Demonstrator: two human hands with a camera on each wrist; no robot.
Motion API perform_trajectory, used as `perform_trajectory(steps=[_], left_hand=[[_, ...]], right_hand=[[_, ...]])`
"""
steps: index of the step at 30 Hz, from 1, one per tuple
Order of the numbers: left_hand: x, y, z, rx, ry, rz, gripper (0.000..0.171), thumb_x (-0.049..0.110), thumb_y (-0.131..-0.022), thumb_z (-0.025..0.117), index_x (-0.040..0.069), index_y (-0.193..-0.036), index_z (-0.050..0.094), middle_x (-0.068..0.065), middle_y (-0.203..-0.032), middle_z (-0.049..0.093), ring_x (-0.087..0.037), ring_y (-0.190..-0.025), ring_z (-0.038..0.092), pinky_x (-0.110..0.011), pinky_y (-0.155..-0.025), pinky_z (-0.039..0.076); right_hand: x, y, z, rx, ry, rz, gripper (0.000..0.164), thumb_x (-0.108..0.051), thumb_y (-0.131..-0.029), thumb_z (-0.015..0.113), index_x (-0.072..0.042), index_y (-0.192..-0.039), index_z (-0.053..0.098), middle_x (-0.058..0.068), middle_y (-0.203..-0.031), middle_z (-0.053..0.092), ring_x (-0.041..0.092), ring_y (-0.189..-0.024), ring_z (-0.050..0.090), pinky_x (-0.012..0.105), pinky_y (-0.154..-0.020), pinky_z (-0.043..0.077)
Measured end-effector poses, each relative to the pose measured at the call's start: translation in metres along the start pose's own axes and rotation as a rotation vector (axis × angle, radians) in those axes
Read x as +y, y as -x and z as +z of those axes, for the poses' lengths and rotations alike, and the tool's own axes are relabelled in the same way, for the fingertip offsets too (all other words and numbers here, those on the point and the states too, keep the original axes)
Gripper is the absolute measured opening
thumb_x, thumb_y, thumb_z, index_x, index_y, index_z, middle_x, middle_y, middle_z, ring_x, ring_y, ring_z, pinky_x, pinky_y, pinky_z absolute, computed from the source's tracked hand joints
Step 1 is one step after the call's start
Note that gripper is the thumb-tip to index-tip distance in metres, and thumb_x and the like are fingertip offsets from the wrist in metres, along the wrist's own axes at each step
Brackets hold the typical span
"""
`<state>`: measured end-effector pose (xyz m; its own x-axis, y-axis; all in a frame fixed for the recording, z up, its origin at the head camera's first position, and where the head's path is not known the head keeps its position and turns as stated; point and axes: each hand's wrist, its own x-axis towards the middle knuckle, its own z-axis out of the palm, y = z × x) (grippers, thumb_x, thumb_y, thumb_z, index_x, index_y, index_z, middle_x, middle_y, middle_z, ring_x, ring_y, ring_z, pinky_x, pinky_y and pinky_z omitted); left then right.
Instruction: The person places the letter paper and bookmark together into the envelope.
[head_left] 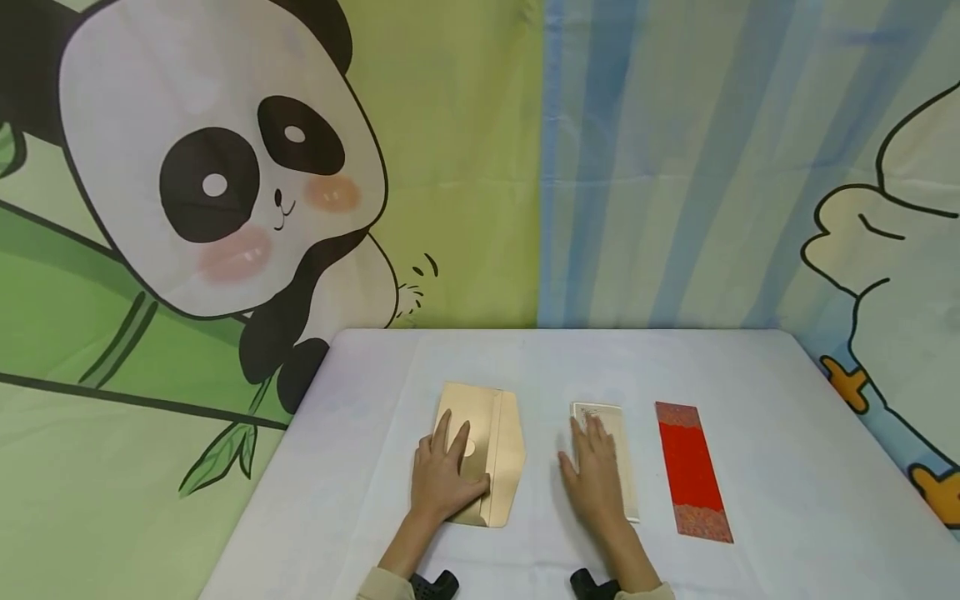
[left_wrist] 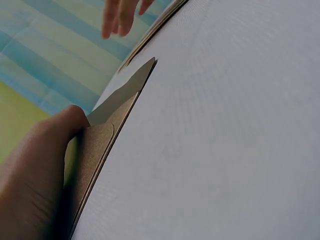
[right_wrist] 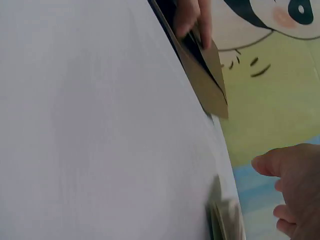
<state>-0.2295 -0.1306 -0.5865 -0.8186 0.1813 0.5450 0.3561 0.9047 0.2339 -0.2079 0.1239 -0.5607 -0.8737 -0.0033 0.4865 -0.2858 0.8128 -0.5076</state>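
Observation:
A gold paper envelope (head_left: 506,450) lies on the table with its pointed flap unfolded to the right. My left hand (head_left: 445,479) rests on it, fingers spread and thumb at the flap's fold. In the left wrist view the thumb (left_wrist: 70,120) lies along the envelope (left_wrist: 100,145). My right hand (head_left: 595,475) is over a narrow cream-coloured stack (head_left: 624,467), its fingers extended. In the right wrist view this hand (right_wrist: 295,185) appears raised above the layered stack (right_wrist: 227,220). Part of the stack is hidden under the hand.
A red paper strip (head_left: 690,467) with patterned ends lies to the right of the cream stack. All three items are on a white-covered table (head_left: 547,358). Behind it hangs a cartoon-printed curtain (head_left: 465,167). Dark wrist devices (head_left: 592,586) sit near the cuffs.

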Motion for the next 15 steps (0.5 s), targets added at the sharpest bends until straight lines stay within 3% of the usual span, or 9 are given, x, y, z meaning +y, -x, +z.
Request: perform_trajectory(steps=[3,6,10,15], left_hand=[[-0.001,0.001,-0.001,-0.013,0.000,-0.015,0.084,0.057,-0.058,0.064,0.019,-0.132,0.052,-0.013,-0.147,0.029,-0.034,-0.095,0.045,-0.041,-0.072,0.036],[-0.003,0.001,-0.002,-0.023,-0.009,-0.025,0.084,0.058,-0.059,0.064,0.020,-0.133,0.052,-0.011,-0.148,0.028,-0.033,-0.096,0.045,-0.041,-0.073,0.036],[-0.003,0.001,-0.002,-0.036,-0.004,-0.024,0.084,0.058,-0.059,0.063,0.021,-0.133,0.051,-0.011,-0.148,0.027,-0.033,-0.096,0.044,-0.041,-0.074,0.036],[0.000,0.000,0.000,-0.013,0.001,-0.009,0.083,0.057,-0.058,0.063,0.019,-0.131,0.053,-0.013,-0.147,0.030,-0.033,-0.095,0.044,-0.041,-0.071,0.035]], right_hand=[[0.021,0.005,-0.019,0.031,0.051,0.116,0.063,-0.016,-0.078,0.070,0.001,-0.133,0.047,0.032,-0.138,0.033,0.046,-0.129,0.024,0.063,-0.099,0.017],[0.034,0.011,-0.030,-0.044,0.075,0.189,0.064,-0.022,-0.080,0.069,-0.003,-0.136,0.045,0.035,-0.138,0.029,0.050,-0.130,0.019,0.066,-0.099,0.013],[0.045,0.020,-0.030,-0.143,0.126,0.182,0.062,-0.030,-0.084,0.064,-0.007,-0.138,0.044,0.034,-0.139,0.028,0.050,-0.131,0.016,0.065,-0.100,0.009],[0.052,0.025,-0.028,-0.170,0.165,0.147,0.057,-0.031,-0.087,0.060,-0.010,-0.137,0.045,0.028,-0.142,0.030,0.045,-0.132,0.020,0.063,-0.101,0.006]])
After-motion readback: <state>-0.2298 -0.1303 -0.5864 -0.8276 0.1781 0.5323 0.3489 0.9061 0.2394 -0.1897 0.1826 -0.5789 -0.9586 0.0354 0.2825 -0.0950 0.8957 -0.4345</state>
